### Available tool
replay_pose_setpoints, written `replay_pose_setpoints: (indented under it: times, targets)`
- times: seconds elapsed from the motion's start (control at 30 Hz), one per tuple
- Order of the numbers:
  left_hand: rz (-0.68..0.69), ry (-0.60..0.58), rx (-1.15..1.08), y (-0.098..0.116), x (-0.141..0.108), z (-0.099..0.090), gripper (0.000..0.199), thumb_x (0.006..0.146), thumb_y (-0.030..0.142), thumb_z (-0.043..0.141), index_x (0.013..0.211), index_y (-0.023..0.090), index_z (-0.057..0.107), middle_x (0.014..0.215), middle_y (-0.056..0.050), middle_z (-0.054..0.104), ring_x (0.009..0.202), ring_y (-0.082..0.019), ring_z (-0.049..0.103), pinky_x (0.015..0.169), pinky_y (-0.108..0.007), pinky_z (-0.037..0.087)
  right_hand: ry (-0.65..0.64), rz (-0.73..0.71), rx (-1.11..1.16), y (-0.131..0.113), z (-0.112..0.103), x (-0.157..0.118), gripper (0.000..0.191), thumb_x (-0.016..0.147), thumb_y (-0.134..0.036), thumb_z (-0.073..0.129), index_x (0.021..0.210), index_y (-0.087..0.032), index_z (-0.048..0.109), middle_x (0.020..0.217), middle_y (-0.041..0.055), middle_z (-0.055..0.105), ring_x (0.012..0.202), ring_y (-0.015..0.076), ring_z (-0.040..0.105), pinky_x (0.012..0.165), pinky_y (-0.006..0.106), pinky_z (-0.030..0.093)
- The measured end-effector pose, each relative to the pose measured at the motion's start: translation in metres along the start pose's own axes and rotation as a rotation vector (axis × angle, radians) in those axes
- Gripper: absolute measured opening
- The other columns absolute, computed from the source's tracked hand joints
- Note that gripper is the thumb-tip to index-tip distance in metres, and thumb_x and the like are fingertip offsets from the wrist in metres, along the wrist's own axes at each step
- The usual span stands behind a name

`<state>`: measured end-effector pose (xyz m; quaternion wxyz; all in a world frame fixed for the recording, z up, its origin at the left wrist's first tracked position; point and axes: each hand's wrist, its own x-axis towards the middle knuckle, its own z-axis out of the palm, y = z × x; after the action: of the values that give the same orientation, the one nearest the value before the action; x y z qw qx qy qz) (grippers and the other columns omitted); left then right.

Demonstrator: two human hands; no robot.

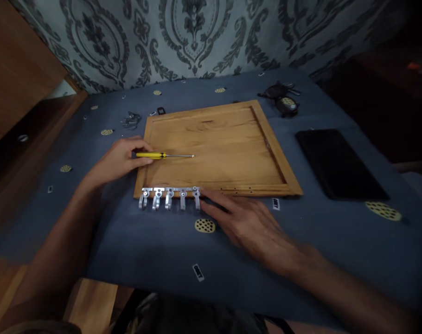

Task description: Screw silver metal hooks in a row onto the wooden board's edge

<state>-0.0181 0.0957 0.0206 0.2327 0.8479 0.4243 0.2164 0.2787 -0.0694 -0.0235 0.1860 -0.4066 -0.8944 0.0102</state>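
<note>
A yellow-handled screwdriver (151, 155) lies in the fingers of my left hand (118, 157), its thin shaft pointing right over a framed wooden panel (214, 148). Along the panel's near edge, on the left half, sits a metal hook rail (169, 192) with several silver hooks hanging over the edge. My right hand (246, 220) has its fingertips closed at the rail's right end, by the last hook. Small dark holes show in the panel's edge to the right of that hand's fingertips.
A black tablet-like slab (339, 162) lies right of the panel. Behind are a dark strapped object (282, 99), a small pile of metal bits (131, 120) and a small black square piece (161, 111). A patterned curtain (193, 37) hangs at the blue-covered table's (155, 250) far edge.
</note>
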Motion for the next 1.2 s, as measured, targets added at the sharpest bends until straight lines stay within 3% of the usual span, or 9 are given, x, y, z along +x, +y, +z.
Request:
replay_pose_setpoints:
  times: [0.13, 0.27, 0.5, 0.73, 0.9, 1.2]
  targets:
    - [0.023, 0.118, -0.215, 0.014, -0.001, 0.0, 0.026, 0.079, 0.044, 0.08, 0.091, 0.023, 0.072, 0.084, -0.002, 0.071, 0.074, -0.015, 0.062, 0.066, -0.026, 0.05, 0.01, -0.011, -0.002, 0.0, 0.0, 0.0, 0.043, 0.086, 0.003, 0.056, 0.121, -0.018, 0.07, 0.136, 0.0106, 0.07, 0.085, 0.0239, 0.077, 0.066, 0.039, 0.066]
    - [0.135, 0.252, -0.459, 0.035, -0.004, 0.011, 0.035, 0.08, 0.052, 0.081, 0.089, 0.021, 0.069, 0.083, -0.002, 0.073, 0.07, -0.014, 0.066, 0.062, -0.026, 0.055, 0.014, -0.017, -0.004, 0.001, 0.001, 0.0, 0.043, 0.088, 0.003, 0.053, 0.121, -0.017, 0.07, 0.134, 0.0117, 0.071, 0.087, 0.0237, 0.077, 0.066, 0.037, 0.065]
    - [0.233, 0.408, -0.736, 0.076, -0.018, 0.032, 0.013, 0.092, 0.027, 0.074, 0.099, 0.017, 0.073, 0.087, -0.002, 0.073, 0.08, -0.011, 0.071, 0.073, -0.024, 0.06, 0.017, -0.023, -0.019, 0.0, -0.002, 0.0, 0.043, 0.089, 0.004, 0.049, 0.121, -0.017, 0.07, 0.134, 0.0108, 0.071, 0.088, 0.0217, 0.076, 0.067, 0.034, 0.064]
    - [0.305, 0.478, -0.736, 0.086, -0.022, 0.05, 0.013, 0.092, 0.03, 0.074, 0.1, 0.019, 0.072, 0.09, 0.001, 0.072, 0.08, -0.012, 0.071, 0.075, -0.028, 0.06, 0.018, -0.022, -0.012, 0.0, -0.001, 0.001, 0.043, 0.089, 0.003, 0.051, 0.123, -0.017, 0.069, 0.136, 0.0121, 0.07, 0.091, 0.021, 0.076, 0.07, 0.032, 0.064]
    - [0.259, 0.478, -0.706, 0.09, -0.026, 0.06, 0.012, 0.092, 0.032, 0.074, 0.099, 0.024, 0.07, 0.091, 0.003, 0.071, 0.082, -0.013, 0.07, 0.076, -0.03, 0.062, 0.01, -0.014, 0.012, -0.001, -0.001, 0.001, 0.047, 0.088, 0.003, 0.051, 0.127, -0.018, 0.067, 0.138, 0.0114, 0.068, 0.096, 0.0212, 0.075, 0.071, 0.031, 0.063]
    - [0.321, 0.493, -0.64, 0.089, -0.026, 0.063, 0.01, 0.093, 0.028, 0.072, 0.101, 0.022, 0.071, 0.092, 0.001, 0.068, 0.084, -0.014, 0.07, 0.077, -0.03, 0.061, 0.042, -0.025, -0.012, -0.001, -0.003, 0.002, 0.041, 0.091, 0.003, 0.046, 0.121, -0.016, 0.069, 0.135, 0.0113, 0.07, 0.091, 0.0199, 0.076, 0.067, 0.031, 0.062]
